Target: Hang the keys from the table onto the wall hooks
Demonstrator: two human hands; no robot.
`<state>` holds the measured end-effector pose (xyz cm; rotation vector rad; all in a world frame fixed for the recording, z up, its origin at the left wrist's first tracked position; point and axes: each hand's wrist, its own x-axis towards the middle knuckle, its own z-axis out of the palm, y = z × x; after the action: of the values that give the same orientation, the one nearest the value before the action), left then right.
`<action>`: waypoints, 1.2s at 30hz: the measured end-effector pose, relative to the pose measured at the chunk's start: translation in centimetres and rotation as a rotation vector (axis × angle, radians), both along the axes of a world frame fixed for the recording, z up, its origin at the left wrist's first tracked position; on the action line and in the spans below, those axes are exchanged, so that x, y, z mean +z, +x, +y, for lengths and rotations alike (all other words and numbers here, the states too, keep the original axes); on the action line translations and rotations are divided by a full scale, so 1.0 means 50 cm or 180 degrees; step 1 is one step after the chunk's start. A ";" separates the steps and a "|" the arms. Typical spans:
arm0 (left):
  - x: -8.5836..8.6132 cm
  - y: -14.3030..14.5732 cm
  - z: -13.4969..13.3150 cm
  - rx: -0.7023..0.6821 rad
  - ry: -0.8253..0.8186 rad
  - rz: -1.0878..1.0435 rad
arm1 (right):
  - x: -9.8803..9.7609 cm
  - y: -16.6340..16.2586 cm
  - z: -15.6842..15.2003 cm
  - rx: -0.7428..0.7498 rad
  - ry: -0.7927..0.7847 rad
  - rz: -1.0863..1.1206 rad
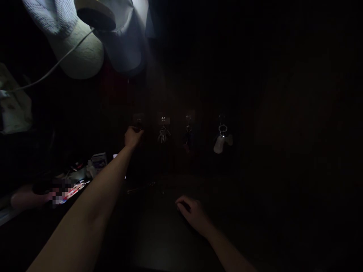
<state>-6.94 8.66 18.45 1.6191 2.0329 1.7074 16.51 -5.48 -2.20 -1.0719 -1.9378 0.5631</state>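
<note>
My left hand (134, 137) reaches out to a small hook (138, 119) at the left end of a row. Its fingers are closed just below that hook, on something too dark to make out. To its right hang a bunch of keys (163, 135), a dark key ring (188, 136) and a ring with a pale tag (219, 144), each from its own hook. Lower down, over a dark surface (154, 241), is my right hand (193, 213). Its thumb and forefinger curl together, and nothing shows between them.
Caps (82, 56) hang at the upper left, beside a round lamp-like thing (96, 14) with a white cable (61, 60). At the left stand a small box (99, 160) and a lit screen (74, 190). Thin items (141, 187) lie on the surface. Darkness hides the right side.
</note>
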 end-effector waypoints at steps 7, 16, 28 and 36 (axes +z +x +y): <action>-0.044 -0.011 0.004 -0.0089 -0.0077 0.0178 | 0.000 0.001 0.001 -0.0011 -0.0037 -0.0011; -0.091 -0.037 0.003 -0.0126 -0.0240 0.0152 | 0.009 0.001 -0.005 -0.0060 -0.0106 -0.0020; -0.169 -0.069 -0.050 -0.0413 -0.0300 -0.0114 | 0.009 0.001 -0.005 -0.0042 -0.0170 -0.0034; -0.268 -0.080 -0.097 -0.0791 -0.0607 -0.0262 | -0.002 0.002 0.002 -0.0031 -0.0247 -0.0001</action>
<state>-10.96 3.80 5.04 1.6305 1.8061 1.4261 16.61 -5.38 -2.33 -1.1292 -1.9236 0.6371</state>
